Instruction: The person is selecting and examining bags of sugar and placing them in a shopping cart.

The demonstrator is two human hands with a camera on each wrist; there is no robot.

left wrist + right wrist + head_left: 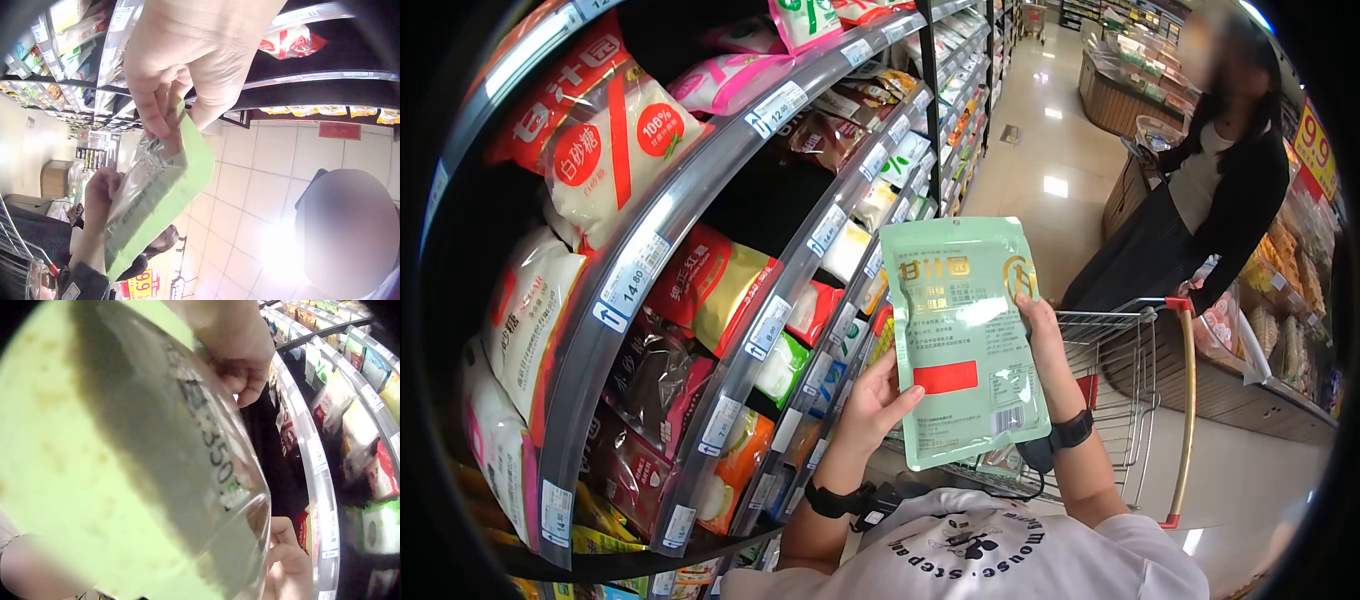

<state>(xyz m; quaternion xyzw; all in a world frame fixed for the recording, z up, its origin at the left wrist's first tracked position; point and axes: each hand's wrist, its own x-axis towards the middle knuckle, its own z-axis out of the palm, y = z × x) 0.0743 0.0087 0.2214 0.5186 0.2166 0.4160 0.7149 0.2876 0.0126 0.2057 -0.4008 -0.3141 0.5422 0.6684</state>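
The left hand (878,402) and right hand (1042,328) are pinching opposite edges of the green bag (968,340), a two-sided grip that is likely squaring its print (935,268) to the holder's view, while it is hovering before the shirt (1000,545), beside the shelf (730,148).

In the head view, we have shelves (710,165) left, a pouch (960,340) central between left hand (878,398) and right hand (1040,328), a cart (1187,400) right, a person (1245,160) upper right.
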